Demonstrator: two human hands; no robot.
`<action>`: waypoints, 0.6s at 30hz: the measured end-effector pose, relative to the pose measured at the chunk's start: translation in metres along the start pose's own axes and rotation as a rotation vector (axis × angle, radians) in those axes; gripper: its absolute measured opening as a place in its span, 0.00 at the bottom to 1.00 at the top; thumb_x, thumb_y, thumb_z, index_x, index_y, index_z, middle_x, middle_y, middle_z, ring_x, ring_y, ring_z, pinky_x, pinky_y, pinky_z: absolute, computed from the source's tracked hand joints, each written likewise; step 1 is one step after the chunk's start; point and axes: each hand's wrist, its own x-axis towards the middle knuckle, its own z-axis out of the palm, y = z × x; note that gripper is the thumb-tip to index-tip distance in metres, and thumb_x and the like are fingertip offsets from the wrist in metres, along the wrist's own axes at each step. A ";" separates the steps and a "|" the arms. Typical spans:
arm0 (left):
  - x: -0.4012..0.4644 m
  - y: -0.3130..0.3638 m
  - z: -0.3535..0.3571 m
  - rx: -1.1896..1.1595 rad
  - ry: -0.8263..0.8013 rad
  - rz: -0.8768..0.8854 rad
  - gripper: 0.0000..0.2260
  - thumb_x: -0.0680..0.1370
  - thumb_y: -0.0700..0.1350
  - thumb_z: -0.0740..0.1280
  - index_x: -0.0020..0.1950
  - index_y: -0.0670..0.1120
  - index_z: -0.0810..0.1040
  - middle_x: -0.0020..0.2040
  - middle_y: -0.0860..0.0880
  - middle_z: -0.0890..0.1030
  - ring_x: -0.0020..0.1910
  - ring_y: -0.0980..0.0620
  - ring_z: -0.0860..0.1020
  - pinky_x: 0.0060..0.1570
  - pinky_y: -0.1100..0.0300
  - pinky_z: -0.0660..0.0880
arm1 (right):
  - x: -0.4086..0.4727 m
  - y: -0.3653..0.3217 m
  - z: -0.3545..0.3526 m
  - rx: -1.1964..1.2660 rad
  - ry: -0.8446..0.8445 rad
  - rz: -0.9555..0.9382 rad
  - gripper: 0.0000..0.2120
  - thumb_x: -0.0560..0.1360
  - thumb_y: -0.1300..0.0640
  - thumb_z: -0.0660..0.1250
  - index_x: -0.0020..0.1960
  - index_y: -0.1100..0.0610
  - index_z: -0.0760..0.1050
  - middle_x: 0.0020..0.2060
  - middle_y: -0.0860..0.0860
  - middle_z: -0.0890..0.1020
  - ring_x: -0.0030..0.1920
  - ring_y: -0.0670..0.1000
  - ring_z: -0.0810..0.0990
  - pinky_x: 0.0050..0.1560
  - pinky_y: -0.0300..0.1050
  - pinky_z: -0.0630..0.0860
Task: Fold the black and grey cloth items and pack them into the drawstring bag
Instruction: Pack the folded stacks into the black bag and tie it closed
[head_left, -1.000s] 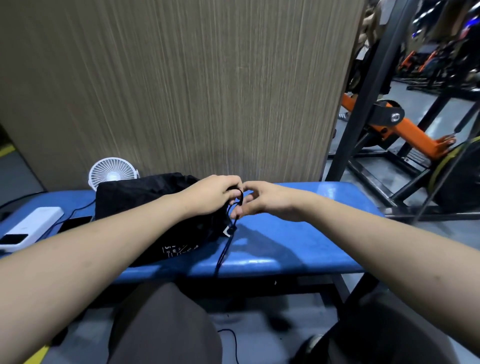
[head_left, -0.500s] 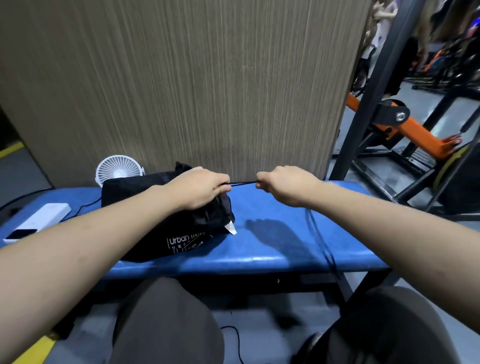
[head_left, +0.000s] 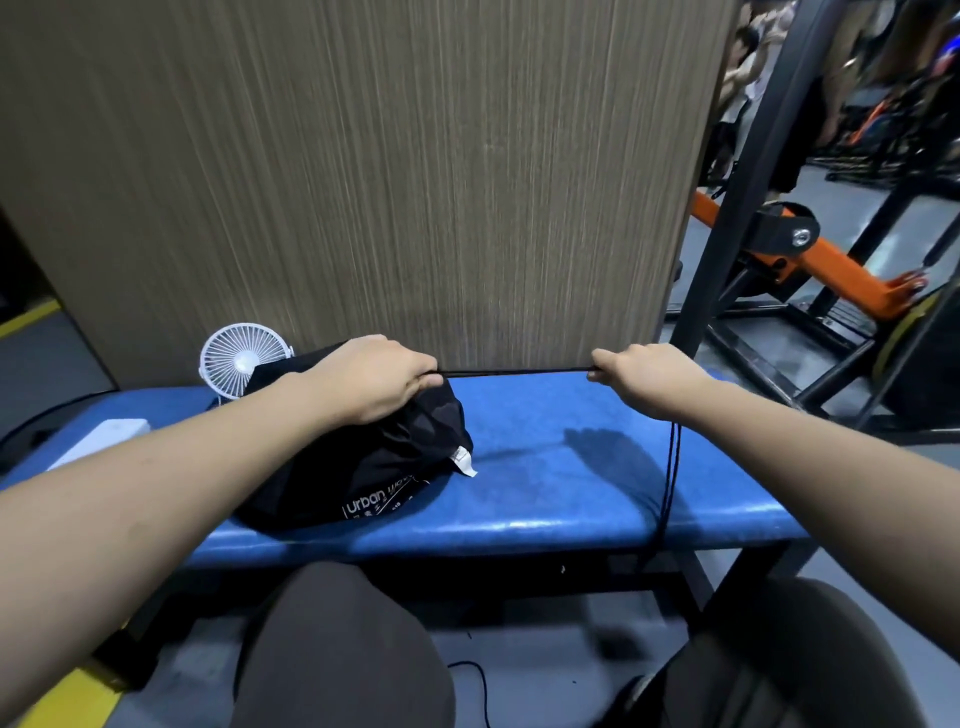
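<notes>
Gripping crumpled black drawstring bag (head_left: 353, 467), left hand (head_left: 374, 379); right hand (head_left: 644, 376) pinching taut thin cord (head_left: 519, 371).

You have two hands out. Your left hand (head_left: 382, 376) holds the top of one black bag (head_left: 358, 467). Your right hand (head_left: 641, 376) holds one black cord (head_left: 519, 371), pulled tight between both hands, and two strands of it hang down below that hand. There is one white tag (head_left: 464, 461) on the bag. The bag sits on one blue bench (head_left: 571, 483). You can see one white fan (head_left: 241, 359) behind the bag and one white box (head_left: 104, 437) at the left. Your two knees show at the bottom. One orange bar (head_left: 831, 270) stands off to the right.
</notes>
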 end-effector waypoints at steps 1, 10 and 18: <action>0.001 0.003 0.000 0.006 0.007 -0.004 0.17 0.85 0.55 0.52 0.49 0.46 0.74 0.47 0.46 0.83 0.51 0.43 0.78 0.43 0.59 0.55 | 0.002 -0.004 0.002 0.036 -0.023 -0.001 0.16 0.83 0.42 0.55 0.54 0.55 0.66 0.41 0.56 0.80 0.48 0.62 0.80 0.42 0.51 0.68; 0.011 0.010 0.016 -0.017 0.061 0.070 0.13 0.85 0.54 0.53 0.45 0.50 0.68 0.45 0.48 0.83 0.48 0.44 0.80 0.53 0.53 0.69 | 0.022 -0.102 -0.006 0.952 -0.117 -0.118 0.26 0.72 0.44 0.75 0.64 0.56 0.75 0.60 0.51 0.81 0.62 0.49 0.78 0.67 0.49 0.71; 0.004 -0.002 0.015 -0.080 0.112 0.030 0.06 0.83 0.45 0.58 0.50 0.47 0.73 0.46 0.47 0.82 0.48 0.43 0.78 0.49 0.54 0.66 | 0.038 -0.161 -0.025 1.290 -0.229 -0.103 0.11 0.84 0.57 0.59 0.43 0.56 0.69 0.32 0.52 0.74 0.30 0.51 0.72 0.37 0.48 0.70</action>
